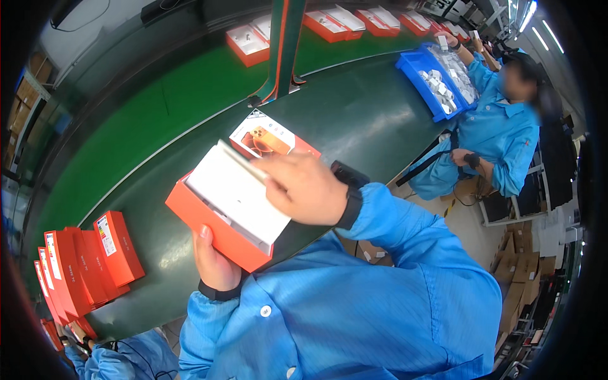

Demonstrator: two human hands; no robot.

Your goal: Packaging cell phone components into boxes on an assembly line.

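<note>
In front of me I hold an open orange-red cardboard box (197, 212), tilted over the bench edge. My left hand (218, 266) grips its near lower side, thumb on the outer wall. My right hand (307, 188) is closed on the upper right edge of a white card panel (228, 183), which stands slanted over the box's white inside. Some of the fingertips are hidden behind the panel. What lies beneath it hardly shows. Just beyond, a white and orange printed box (269, 136) lies on the dark green bench (361, 95).
Several orange-red boxes (73, 269) stand upright at the left. Open boxes (248, 44) ride on the green belt (171, 95) behind a green post (285, 50). A blue bin (421, 76) holds small white parts. A co-worker in blue (497, 130) is at the right.
</note>
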